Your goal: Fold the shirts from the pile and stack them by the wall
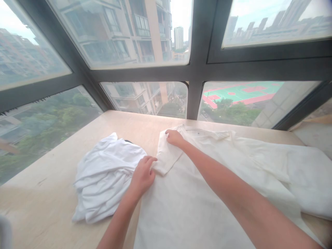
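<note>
A white shirt (176, 200) lies spread on the stone sill, its collar end toward the window and a small label near the neck. One short sleeve is folded inward over its left side. At the top of that folded sleeve, my right hand (175, 137) is closed, fingers pinching the cloth. My left hand (144, 174) is closed on the sleeve's lower left edge, thumb and fingers near each other. Just left of it sits a crumpled heap of white cloth (106, 176), with a bit of something dark showing behind it.
The pale stone sill (38, 193) runs up to dark window frames (145, 74). More white cloth (311, 176) lies at the right, continuing from the shirt or touching it. A blurred pale object (5, 231) pokes in at the lower left corner.
</note>
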A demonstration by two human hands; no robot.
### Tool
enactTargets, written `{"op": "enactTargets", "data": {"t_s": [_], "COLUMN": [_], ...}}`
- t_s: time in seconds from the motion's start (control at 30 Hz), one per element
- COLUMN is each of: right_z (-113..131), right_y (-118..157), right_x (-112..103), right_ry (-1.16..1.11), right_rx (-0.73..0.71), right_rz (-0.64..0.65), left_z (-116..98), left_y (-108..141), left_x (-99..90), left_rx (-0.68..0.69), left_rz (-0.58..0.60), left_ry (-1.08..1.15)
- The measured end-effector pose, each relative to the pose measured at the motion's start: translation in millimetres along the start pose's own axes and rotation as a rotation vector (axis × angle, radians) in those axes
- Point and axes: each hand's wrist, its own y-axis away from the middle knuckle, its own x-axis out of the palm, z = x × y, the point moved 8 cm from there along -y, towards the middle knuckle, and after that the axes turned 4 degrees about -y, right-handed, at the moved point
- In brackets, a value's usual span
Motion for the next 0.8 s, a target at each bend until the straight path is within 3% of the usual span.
{"op": "enactTargets", "data": {"t_s": [0.13, 0.27, 0.37, 0.5, 0.57, 0.63, 0.8], "right_z": [-4, 1, 9, 13, -1, -33, -167], "right_y": [1, 7, 12, 32, 54, 82, 178], "right_x": [3, 4, 0, -17, -38, -72, -201], "right_ry": [0.000, 0.010, 0.012, -0.021, -0.037, -0.039, 0.050], "right_rx": [0.014, -0.015, -0.042, -0.116, -0.133, -0.098, 0.249], "right_rz": [-0.020, -0.017, -0.009, -0.027, -0.068, -0.139, -0.414], "left_z": [-2, 0, -3, -9, -17, -33, -92], "left_y": [0, 6, 10, 11, 11, 13, 29], "left_x": [2.6, -3.6, -5.5, -10.9, -16.2, -18.1, -0.9], "left_rx": [-0.017, -0.073, -0.020, 0.078, 0.110, 0.155, 0.249], "left_rz": [0.051, 0.008, 0.006, -0.023, -0.073, -0.120, -0.205], "left_ry": [-0.071, -0.307, -0.500, -0.567, -0.580, -0.558, -0.417]}}
